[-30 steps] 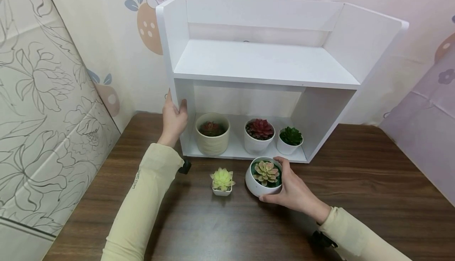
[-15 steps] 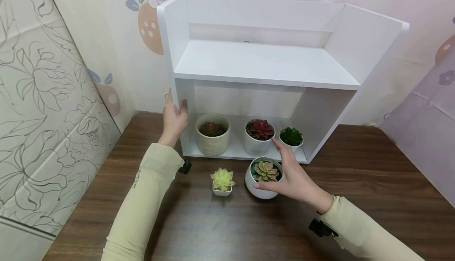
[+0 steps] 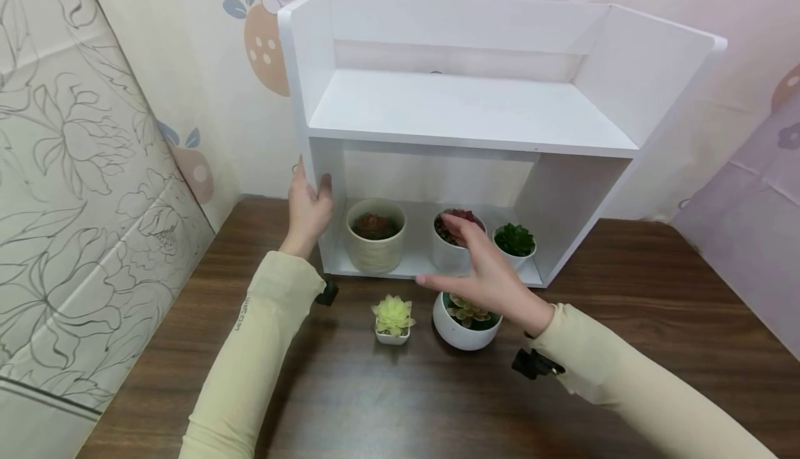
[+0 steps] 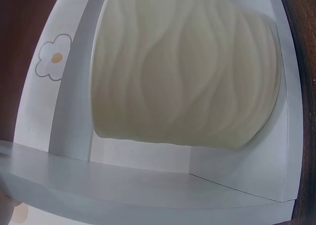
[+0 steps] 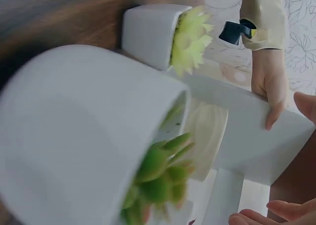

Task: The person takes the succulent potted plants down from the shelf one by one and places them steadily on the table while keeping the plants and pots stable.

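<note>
Head: left hand (image 3: pixel 309 212) around shelf side (image 3: pixel 314 63); right hand (image 3: pixel 492 275) splayed near bowl-shaped pot (image 3: pixel 459 335)

white pots (image 3: pixel 462 335): 4 | cream pot (image 3: pixel 377 255): 1 | succulents (image 3: pixel 394 314): 5 | shelf unit (image 3: pixel 462 108): 1 | hands (image 3: pixel 486 275): 2

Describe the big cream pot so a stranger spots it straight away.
Find the white shelf unit on the brown table and look into its lower compartment. The cream pot stands leftmost, nearest the left hand. Wavy ridges and a larger size distinguish it from the two white pots.
</note>
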